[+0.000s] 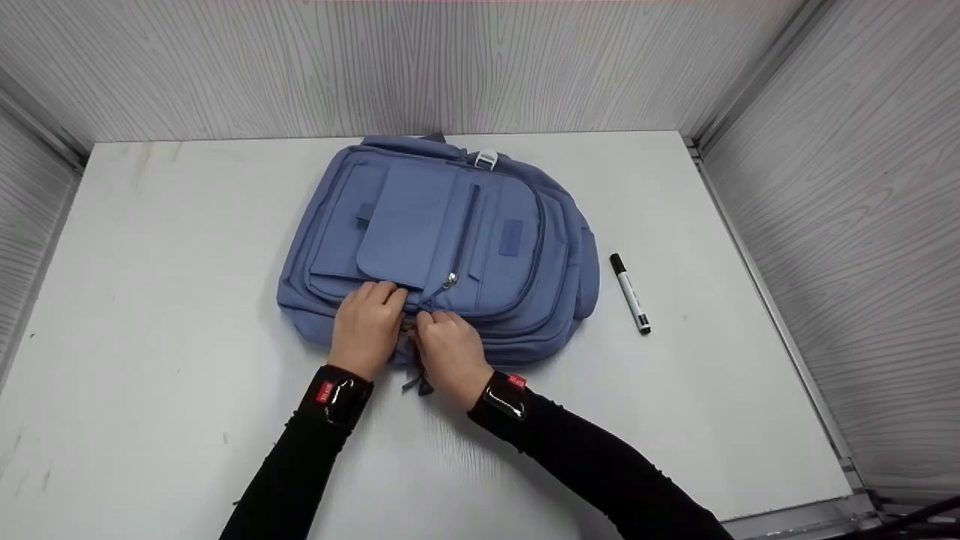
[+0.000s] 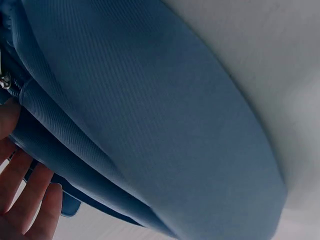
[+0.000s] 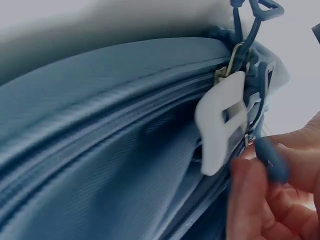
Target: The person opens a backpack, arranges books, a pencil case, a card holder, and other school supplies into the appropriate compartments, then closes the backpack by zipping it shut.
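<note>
A blue backpack [image 1: 420, 217] lies on its back on the white table, with its front pockets facing up. My left hand [image 1: 367, 330] grips its near side, thumb and fingers closing on the fabric beside a metal zipper slider [image 2: 5, 81]. Close by on the right, my right hand [image 1: 454, 352] pinches a blue zipper pull [image 3: 271, 160] between thumb and fingers. A white plastic buckle [image 3: 222, 122] hangs beside those fingers. The front pocket's zipper slider [image 1: 450, 280] lies just above both hands.
To the right of the backpack lies a black-and-white marker pen [image 1: 630, 294]. The table [image 1: 172, 262] is bordered by wood-grain panels [image 1: 390, 67] at the back and both sides. Another white buckle [image 1: 486, 159] sits on the backpack's far side.
</note>
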A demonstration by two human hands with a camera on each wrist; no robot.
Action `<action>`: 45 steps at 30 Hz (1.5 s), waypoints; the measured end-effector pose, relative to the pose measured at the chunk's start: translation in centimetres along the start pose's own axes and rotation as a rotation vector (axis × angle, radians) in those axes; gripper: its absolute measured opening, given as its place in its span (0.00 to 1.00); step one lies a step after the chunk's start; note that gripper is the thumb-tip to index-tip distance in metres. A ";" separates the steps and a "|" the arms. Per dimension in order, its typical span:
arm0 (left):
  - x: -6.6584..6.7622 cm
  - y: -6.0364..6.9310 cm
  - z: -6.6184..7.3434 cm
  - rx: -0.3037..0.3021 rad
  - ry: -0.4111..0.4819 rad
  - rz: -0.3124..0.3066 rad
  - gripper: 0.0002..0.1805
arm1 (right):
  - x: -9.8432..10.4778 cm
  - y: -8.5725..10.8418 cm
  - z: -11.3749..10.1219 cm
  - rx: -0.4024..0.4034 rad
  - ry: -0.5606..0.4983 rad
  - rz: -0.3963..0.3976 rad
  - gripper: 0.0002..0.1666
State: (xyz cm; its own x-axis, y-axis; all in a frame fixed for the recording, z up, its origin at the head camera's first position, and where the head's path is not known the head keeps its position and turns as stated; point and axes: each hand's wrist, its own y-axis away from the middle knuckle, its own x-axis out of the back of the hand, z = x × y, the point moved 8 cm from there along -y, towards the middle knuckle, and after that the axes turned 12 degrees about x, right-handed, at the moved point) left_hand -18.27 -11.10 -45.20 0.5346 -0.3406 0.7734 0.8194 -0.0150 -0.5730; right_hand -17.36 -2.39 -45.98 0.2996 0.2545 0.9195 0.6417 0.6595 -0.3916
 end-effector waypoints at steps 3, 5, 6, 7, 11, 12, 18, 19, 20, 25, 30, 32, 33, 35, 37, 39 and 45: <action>-0.1 -0.2 0.6 -0.029 -0.046 0.031 0.03 | 0.4 0.3 0.7 -0.004 -0.012 0.038 0.11; -0.1 -0.2 0.8 -0.033 -0.058 0.037 0.04 | 0.7 0.5 1.2 -0.008 -0.054 0.048 0.14; -0.2 -0.2 0.8 -0.030 -0.060 0.035 0.04 | 0.8 0.6 1.6 -0.014 -0.080 0.047 0.15; -0.2 -0.2 0.8 -0.025 -0.061 0.030 0.04 | 1.0 0.7 2.0 -0.025 -0.115 0.043 0.15; -0.5 -0.1 0.6 -0.004 -0.061 0.002 0.04 | 2.1 1.6 4.0 -0.083 -0.217 0.046 0.06; -0.5 -0.1 0.6 0.000 -0.060 -0.004 0.04 | 2.5 2.0 4.6 -0.094 -0.229 0.054 0.05; -0.5 -0.1 0.5 0.005 -0.045 -0.005 0.03 | 5.0 4.4 8.3 -0.122 -0.237 0.120 0.05; -0.4 -0.1 0.5 0.005 -0.044 -0.001 0.03 | 5.3 4.7 8.9 -0.130 -0.233 0.123 0.06; -0.4 -0.1 0.5 0.004 -0.042 0.003 0.03 | 5.6 4.9 9.5 -0.139 -0.230 0.127 0.06; -0.4 0.0 0.6 -0.019 -0.038 -0.006 0.01 | 6.4 5.8 12.8 -0.222 -0.228 0.109 0.06; -0.5 0.0 0.8 -0.072 -0.051 -0.043 0.02 | 6.7 5.4 15.9 -0.278 -0.212 0.104 0.06; -0.5 -0.1 0.9 -0.085 -0.048 -0.066 0.03 | 6.7 4.9 17.0 -0.286 -0.205 0.090 0.06; -0.5 -0.2 0.9 -0.091 -0.043 -0.080 0.03 | 6.6 4.6 17.6 -0.292 -0.210 0.076 0.05; -0.4 -0.3 0.9 -0.100 -0.038 -0.110 0.03 | 6.4 4.0 18.7 -0.307 -0.222 0.042 0.05; -0.4 -0.4 0.9 -0.110 -0.032 -0.142 0.04 | 6.1 3.4 19.9 -0.329 -0.241 0.006 0.04; -0.4 -0.4 0.9 -0.126 -0.027 -0.169 0.05 | 5.7 2.8 21.1 -0.353 -0.256 -0.029 0.04; 0.2 0.2 0.5 -0.169 -0.016 -0.222 0.07 | 4.9 2.1 22.7 -0.380 -0.270 -0.071 0.05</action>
State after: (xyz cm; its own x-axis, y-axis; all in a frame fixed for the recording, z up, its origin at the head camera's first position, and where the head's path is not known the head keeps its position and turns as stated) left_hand -17.89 -10.65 -45.07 0.3504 -0.2963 0.8885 0.8714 -0.2446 -0.4252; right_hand -30.55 16.28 -41.56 0.0839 0.4261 0.9008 0.8820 0.3889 -0.2661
